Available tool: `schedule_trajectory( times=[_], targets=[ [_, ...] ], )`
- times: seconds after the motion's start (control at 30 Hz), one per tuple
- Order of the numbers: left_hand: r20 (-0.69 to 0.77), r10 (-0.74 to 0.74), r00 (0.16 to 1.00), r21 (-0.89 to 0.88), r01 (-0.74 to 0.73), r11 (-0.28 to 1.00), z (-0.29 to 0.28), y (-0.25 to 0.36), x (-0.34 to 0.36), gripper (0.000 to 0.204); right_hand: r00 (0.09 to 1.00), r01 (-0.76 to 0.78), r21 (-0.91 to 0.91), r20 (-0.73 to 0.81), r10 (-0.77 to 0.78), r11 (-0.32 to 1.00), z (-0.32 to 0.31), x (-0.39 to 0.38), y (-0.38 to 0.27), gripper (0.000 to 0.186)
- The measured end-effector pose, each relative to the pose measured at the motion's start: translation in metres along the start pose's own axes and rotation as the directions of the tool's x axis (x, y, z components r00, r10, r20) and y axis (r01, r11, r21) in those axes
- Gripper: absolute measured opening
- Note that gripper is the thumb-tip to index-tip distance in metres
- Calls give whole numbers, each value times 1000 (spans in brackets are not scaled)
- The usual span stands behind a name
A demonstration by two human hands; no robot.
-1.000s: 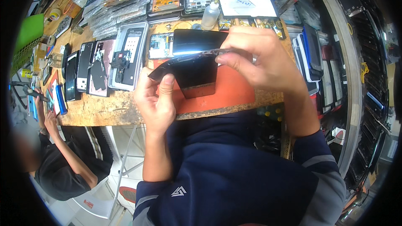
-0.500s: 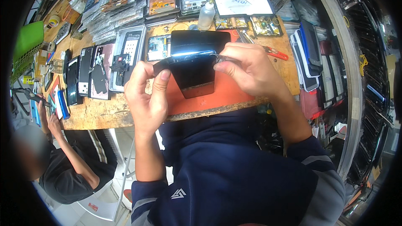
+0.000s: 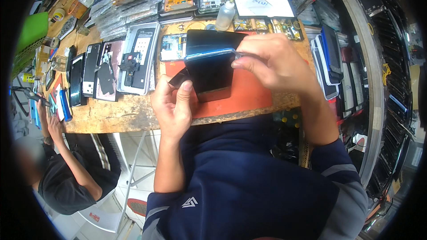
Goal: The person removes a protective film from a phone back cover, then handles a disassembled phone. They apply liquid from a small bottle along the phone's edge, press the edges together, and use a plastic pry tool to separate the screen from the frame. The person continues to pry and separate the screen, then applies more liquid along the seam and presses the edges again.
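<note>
A glossy black phone-like panel (image 3: 209,73) is propped above an orange mat (image 3: 251,93), its bright bluish edge running between my hands. Behind that edge lies another dark flat panel (image 3: 207,40). My left hand (image 3: 171,106) pinches a small thin black piece (image 3: 179,78) between thumb and fingers, by the panel's left side. At the right end of the bright edge, my right hand (image 3: 267,62) is closed, thumb against fingers, on the panel's corner. Whether the black piece is joined to the panel, I cannot tell.
An opened phone with its circuit board (image 3: 172,47) lies behind left. A clear squeeze bottle (image 3: 225,15), a white-screened device (image 3: 264,4) and stacked phone parts (image 3: 129,18) stand farther back. More phones (image 3: 91,69) line the left. A person's hand (image 3: 54,126) works at far left.
My left hand has moved down and right, away from the bright edge, with the thin black piece still pinched. My right hand stays at the right corner. The view has shifted slightly.
</note>
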State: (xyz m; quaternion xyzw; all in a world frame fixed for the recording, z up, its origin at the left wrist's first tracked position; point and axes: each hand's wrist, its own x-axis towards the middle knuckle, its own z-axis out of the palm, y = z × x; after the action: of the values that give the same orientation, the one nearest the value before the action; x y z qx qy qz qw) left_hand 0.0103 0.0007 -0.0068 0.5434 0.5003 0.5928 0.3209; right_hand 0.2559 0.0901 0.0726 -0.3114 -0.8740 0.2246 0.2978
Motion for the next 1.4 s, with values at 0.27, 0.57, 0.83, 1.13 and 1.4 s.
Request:
schedule_trajectory(
  times=[0.27,0.57,0.83,1.13,1.4],
  targets=[
    [168,57,984,236,-96,967,-25,17,24,22,972,-219,189,-43,230,957,27,-28,-4,19],
    [26,45,999,177,-49,983,-12,-1,5,19,985,-149,165,-66,162,975,26,-27,-7,15],
    [-21,-42,999,4,42,999,-2,-11,-21,17,994,-89,26,64,87,996,7,-13,-10,18],
    [181,51,982,349,-113,930,-25,17,7,25,971,-238,106,27,236,966,36,-38,-3,15],
    [89,60,994,196,-77,978,-13,1,-2,25,986,-132,172,-73,147,976,44,-45,1,17]
  ],
)
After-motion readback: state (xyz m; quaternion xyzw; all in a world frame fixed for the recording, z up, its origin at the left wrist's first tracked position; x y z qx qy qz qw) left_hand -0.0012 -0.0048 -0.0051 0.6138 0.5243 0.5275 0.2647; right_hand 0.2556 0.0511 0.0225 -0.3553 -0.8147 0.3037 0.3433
